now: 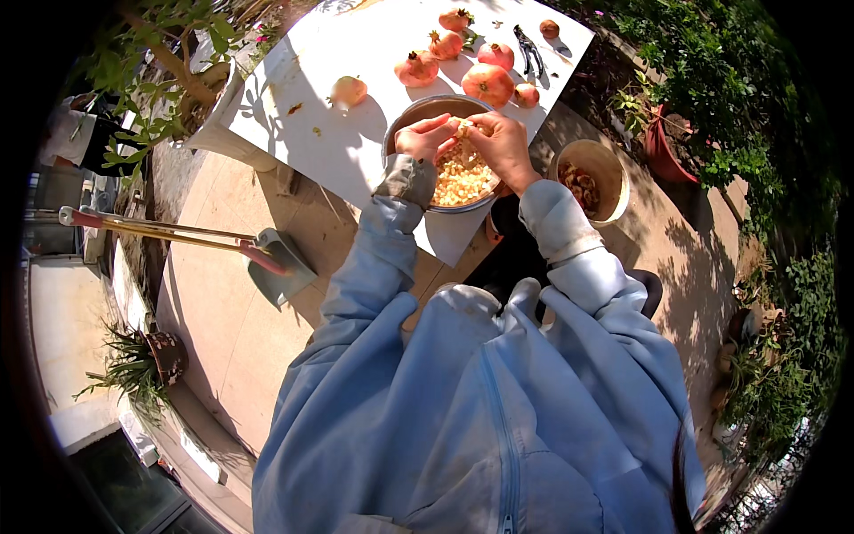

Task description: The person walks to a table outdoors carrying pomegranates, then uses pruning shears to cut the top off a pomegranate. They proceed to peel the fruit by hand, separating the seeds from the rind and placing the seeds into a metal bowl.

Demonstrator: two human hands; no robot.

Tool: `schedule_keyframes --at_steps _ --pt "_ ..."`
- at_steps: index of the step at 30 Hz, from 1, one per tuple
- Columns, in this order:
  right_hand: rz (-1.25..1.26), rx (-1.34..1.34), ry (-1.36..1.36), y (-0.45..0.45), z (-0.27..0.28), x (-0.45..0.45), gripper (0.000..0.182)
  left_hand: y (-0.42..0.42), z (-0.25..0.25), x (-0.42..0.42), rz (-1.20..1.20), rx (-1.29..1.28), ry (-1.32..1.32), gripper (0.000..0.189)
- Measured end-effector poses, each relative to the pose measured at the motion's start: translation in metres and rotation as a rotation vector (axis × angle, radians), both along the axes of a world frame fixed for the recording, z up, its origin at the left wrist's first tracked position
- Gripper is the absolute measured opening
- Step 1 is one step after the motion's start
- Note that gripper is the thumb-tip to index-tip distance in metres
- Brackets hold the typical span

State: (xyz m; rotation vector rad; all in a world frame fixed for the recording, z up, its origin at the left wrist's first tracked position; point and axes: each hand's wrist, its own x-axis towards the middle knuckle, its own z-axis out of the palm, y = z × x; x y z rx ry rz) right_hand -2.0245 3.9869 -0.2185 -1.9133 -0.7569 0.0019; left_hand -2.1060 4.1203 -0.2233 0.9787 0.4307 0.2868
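My left hand (424, 138) and my right hand (502, 148) meet over a round metal pot (440, 100), their fingertips gripping a small pale piece of pomegranate (462, 127) between them. Pale yellow pomegranate seeds (460, 179) lie heaped in the pot, which sits at the near corner of a white table (300, 133). Beyond the rim are several whole red pomegranates (488, 84), and a paler one (349, 91) lies apart on the left. Black-handled pruning shears (528, 50) rest near the table's far right side.
Right of the table, a pale bucket (617, 180) on the paved floor holds peel scraps (579, 187). A long-handled dustpan (283, 267) stands at the left. Potted plants flank the area, including a red pot (667, 150) at the right and a large planter (230, 137) at the left.
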Motion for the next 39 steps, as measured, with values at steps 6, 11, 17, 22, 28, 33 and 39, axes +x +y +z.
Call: schedule_keyframes --at_steps 6,11,17,22,28,33,39 --pt "0.080 -0.013 0.078 0.002 -0.005 0.000 0.021 -0.005 0.003 0.013 0.160 0.115 0.222 0.016" --pt "-0.052 -0.124 0.030 0.018 0.000 -0.009 0.024 0.000 -0.012 0.024 0.311 0.083 0.364 0.014" --pt "-0.076 -0.019 0.381 0.011 -0.015 0.025 0.027 0.014 -0.019 0.012 -0.043 0.195 0.123 0.022" --pt "-0.052 0.095 0.544 0.006 -0.021 0.025 0.026 0.016 0.015 0.002 -0.110 0.417 0.275 0.026" --pt "-0.022 0.143 0.763 0.005 -0.006 0.022 0.022 0.018 -0.020 0.006 -0.053 0.515 -0.010 0.027" --pt "0.005 0.184 1.032 -0.004 -0.004 0.028 0.018 0.002 0.010 -0.007 0.069 1.095 -0.114 0.019" --pt "0.059 0.218 1.105 -0.004 0.014 0.020 0.020 0.020 -0.008 -0.004 -0.016 0.563 -0.071 0.019"
